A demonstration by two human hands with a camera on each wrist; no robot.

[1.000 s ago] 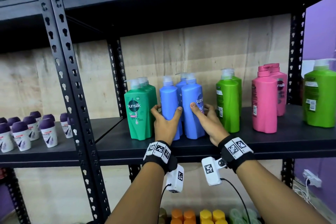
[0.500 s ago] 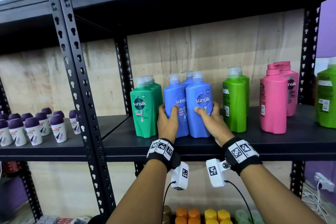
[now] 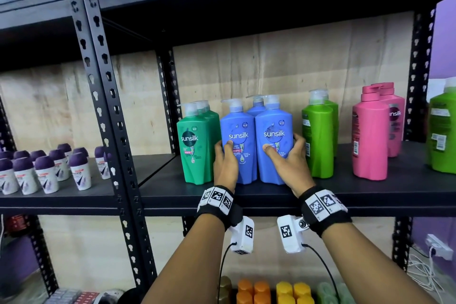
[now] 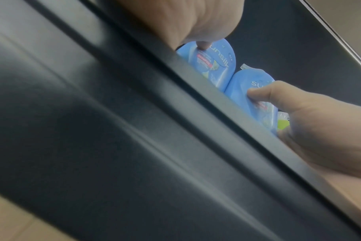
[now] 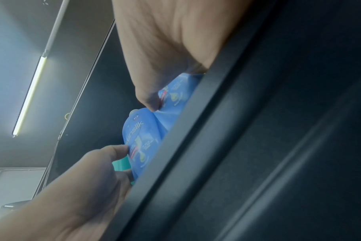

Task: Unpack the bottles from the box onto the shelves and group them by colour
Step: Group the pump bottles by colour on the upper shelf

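Two blue shampoo bottles stand side by side at the front of the black shelf point(image 3: 246, 196), labels facing me, with a third blue one point(image 3: 255, 107) behind them. My left hand point(image 3: 223, 155) grips the left blue bottle point(image 3: 238, 131), thumb on its label and fingers round its left side. My right hand point(image 3: 287, 157) grips the right blue bottle point(image 3: 274, 128) the same way from the right. The left wrist view shows the left blue bottle point(image 4: 214, 65) under my thumb. The right wrist view shows the right blue bottle point(image 5: 175, 91) under my right thumb.
Teal bottles point(image 3: 195, 145) touch the blue group on the left. Lime bottles point(image 3: 318, 136), pink bottles point(image 3: 370, 136) and another lime bottle point(image 3: 441, 131) stand to the right with gaps between them. Purple-capped roll-ons point(image 3: 49, 170) fill the neighbouring bay beyond the upright post point(image 3: 106, 106). Orange and yellow caps point(image 3: 271, 291) show below.
Both front blue bottles have turned so their labels face me and now stand close together. My hands have stayed on them, thumbs now on the labels.
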